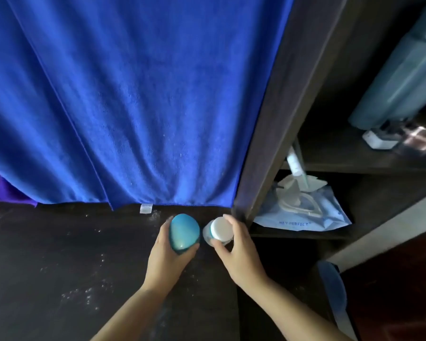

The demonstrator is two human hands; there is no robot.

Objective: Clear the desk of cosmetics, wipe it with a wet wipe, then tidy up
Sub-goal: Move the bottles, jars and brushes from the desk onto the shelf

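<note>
Left hand (169,252) wraps its fingers round a blue bottle (184,231) on the dark desk (59,254). Right hand (239,252) pinches a white-capped jar (220,230) just beside it.

A home bedroom corner — dark desk (59,254), hanging blue towel (138,99), shelves (354,166) with wet-wipe pack (317,217)

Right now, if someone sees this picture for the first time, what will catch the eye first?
The big blue towel hanging behind the dark desk dominates. Below it, the left hand grips a blue egg-shaped container, and the right hand holds a white-lidded jar. A wet wipe pack lies on the shelf to the right.
</note>
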